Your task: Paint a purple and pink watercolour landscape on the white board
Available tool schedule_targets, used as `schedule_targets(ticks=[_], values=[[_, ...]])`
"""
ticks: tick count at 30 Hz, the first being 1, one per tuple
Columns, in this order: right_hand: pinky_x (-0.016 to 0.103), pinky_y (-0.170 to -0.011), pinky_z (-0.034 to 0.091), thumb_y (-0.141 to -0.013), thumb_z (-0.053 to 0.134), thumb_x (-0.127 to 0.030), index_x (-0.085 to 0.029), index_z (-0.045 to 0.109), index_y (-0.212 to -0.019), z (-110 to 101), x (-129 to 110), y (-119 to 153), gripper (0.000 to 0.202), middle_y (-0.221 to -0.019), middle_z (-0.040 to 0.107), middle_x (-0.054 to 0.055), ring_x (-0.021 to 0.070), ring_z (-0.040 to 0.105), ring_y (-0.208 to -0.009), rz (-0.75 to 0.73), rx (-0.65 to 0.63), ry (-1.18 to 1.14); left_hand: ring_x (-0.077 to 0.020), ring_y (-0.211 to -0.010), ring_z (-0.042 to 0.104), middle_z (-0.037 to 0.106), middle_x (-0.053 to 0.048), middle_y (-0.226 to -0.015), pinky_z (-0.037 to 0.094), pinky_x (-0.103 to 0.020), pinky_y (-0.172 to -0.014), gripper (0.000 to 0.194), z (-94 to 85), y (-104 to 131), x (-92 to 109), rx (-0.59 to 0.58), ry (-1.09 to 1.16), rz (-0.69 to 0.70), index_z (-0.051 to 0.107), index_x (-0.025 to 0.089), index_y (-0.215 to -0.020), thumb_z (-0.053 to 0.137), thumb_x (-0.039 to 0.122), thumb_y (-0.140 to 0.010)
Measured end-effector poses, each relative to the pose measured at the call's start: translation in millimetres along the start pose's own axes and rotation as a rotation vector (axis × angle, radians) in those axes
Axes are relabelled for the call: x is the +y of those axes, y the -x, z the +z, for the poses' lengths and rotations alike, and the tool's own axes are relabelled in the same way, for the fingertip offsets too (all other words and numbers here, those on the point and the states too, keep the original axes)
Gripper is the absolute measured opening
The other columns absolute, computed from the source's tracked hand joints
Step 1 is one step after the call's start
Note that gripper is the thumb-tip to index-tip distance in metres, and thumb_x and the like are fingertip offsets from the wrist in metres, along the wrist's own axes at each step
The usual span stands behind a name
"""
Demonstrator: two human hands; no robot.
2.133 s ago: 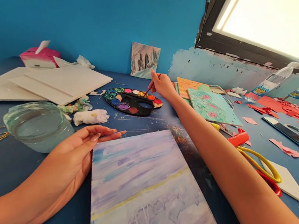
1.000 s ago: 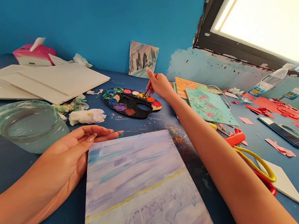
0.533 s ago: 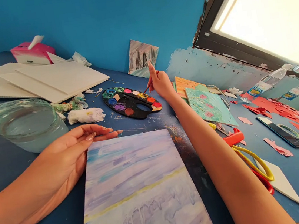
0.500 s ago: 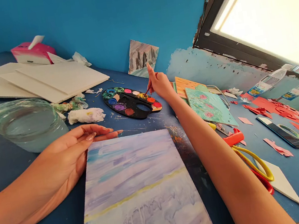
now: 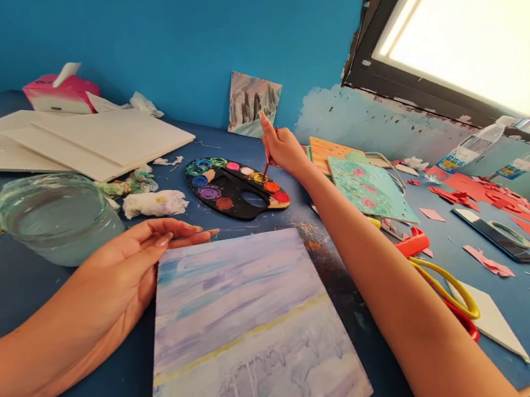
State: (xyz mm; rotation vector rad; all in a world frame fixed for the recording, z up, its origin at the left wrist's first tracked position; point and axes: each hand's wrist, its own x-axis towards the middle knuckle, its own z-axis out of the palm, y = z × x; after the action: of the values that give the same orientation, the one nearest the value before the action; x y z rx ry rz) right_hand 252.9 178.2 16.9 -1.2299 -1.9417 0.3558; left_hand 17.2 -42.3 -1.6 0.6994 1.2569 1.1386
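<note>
My right hand (image 5: 284, 151) is closed round a thin paintbrush (image 5: 267, 170), its tip down at the yellow paint on a black palette (image 5: 242, 215). Several round wells of colour line the palette's edge. A painted board (image 5: 243, 321) with pale lilac and blue strokes and a yellow line lies in front of me. My left hand (image 5: 148, 252) rests against its upper left corner, fingers stretched out and the palm side turned toward the board. Behind that hand stands a clear jar of cloudy water (image 5: 64, 222).
White boards (image 5: 121, 137) and a pink tissue box (image 5: 63, 94) are at the back left. Crumpled tissue (image 5: 156, 204) lies near the jar. A small painting (image 5: 253, 102) leans on the wall. To the right are a teal painting (image 5: 368, 190), yellow-handled scissors (image 5: 458, 289), a phone (image 5: 494, 236) and red paper scraps.
The brush now stands more upright, its tip moved slightly right within the yellow paint. My left hand stays at the board's corner. The view has shifted a little.
</note>
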Motion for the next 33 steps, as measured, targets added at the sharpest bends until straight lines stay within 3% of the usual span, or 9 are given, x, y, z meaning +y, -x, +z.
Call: schedule_targets(ticks=[6,13,19,24,28,33], values=[[0.031,-0.075,0.053,-0.102,0.026,-0.066,-0.021,0.048,-0.046,-1,-5,1,0.075,-0.041,0.039,0.0,0.012,0.051,-0.049,-0.014,-0.028,0.039,-0.0202,-0.088,0.079,0.079,-0.009,-0.104,0.064,-0.02,-0.062,0.019,1.6,-2,0,0.02,0.0,-0.014,0.069,0.018,-0.097,0.052,0.009,-0.098],[0.03,-0.053,0.042,-0.094,0.036,-0.077,-0.023,0.039,-0.043,3,-21,7,0.074,-0.039,0.042,0.0,0.0098,0.041,-0.038,0.162,-0.345,-0.003,-0.0194,-0.093,0.079,0.079,-0.009,-0.106,0.064,-0.019,-0.066,0.013,-6.9,-5,-6,-0.097,-0.014,0.048,0.068,0.019,-0.099,0.055,0.016,-0.1],[0.032,-0.065,0.049,-0.098,0.033,-0.072,-0.021,0.047,-0.046,-19,-42,46,0.074,-0.042,0.043,0.001,0.0118,0.047,-0.046,0.145,-0.388,0.048,-0.0179,-0.097,0.078,0.079,-0.008,-0.11,0.063,-0.018,-0.066,0.014,-7.5,1,-6,-0.138,0.004,0.026,0.063,0.019,-0.099,0.05,0.012,-0.102],[0.028,-0.067,0.048,-0.095,0.035,-0.076,-0.02,0.056,-0.057,-46,-50,110,0.071,-0.054,0.058,0.002,0.0118,0.054,-0.055,0.05,-0.198,-0.029,-0.0207,-0.101,0.077,0.077,-0.009,-0.117,0.064,-0.022,-0.066,0.011,-4.9,5,-4,-0.219,-0.008,0.035,0.06,0.019,-0.104,0.049,0.018,-0.104],[0.03,-0.078,0.049,-0.095,0.038,-0.075,-0.022,0.063,-0.073,-58,-39,149,0.063,-0.075,0.068,0.003,0.0147,0.061,-0.074,0.018,0.007,-0.048,-0.0181,-0.091,0.078,0.078,-0.01,-0.109,0.061,-0.017,-0.062,0.007,0.3,9,1,-0.159,-0.055,0.007,0.06,0.019,-0.103,0.053,0.018,-0.103],[0.032,-0.081,0.045,-0.096,0.047,-0.07,-0.023,0.063,-0.094,-54,-35,164,0.05,-0.092,0.073,0.004,0.017,0.063,-0.086,0.067,-0.019,-0.007,-0.0174,-0.077,0.078,0.079,-0.009,-0.103,0.056,-0.015,-0.051,0.01,1.2,8,0,-0.107,-0.119,-0.007,0.065,0.02,-0.105,0.056,0.02,-0.1]])
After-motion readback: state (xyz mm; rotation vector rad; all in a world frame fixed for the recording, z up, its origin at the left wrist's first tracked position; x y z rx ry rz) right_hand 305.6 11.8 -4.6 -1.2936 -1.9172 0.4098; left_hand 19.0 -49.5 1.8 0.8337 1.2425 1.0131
